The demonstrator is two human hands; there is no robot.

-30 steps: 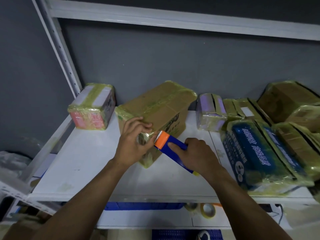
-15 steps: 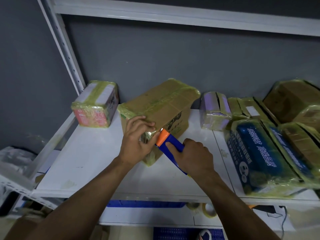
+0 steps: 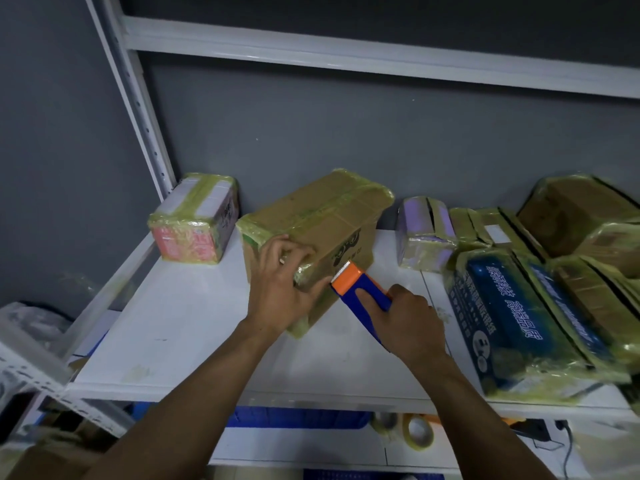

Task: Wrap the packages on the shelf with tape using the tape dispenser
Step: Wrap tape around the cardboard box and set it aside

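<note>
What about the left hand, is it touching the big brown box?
Touching. The head view shows the left hand resting on the taped cardboard box, its fingers curled over the near corner.

The right hand point(image 3: 408, 323) grips the tape dispenser point(image 3: 360, 289) and covers its rear, so the roll inside cannot be seen. The left hand point(image 3: 280, 285) hides the near corner of the cardboard box point(image 3: 325, 216). The brown packages point(image 3: 588, 216) are cut off at the frame's right edge. At lower left, a white bracket point(image 3: 31, 372) and clear plastic point(image 3: 31, 323) are blurred.
</note>
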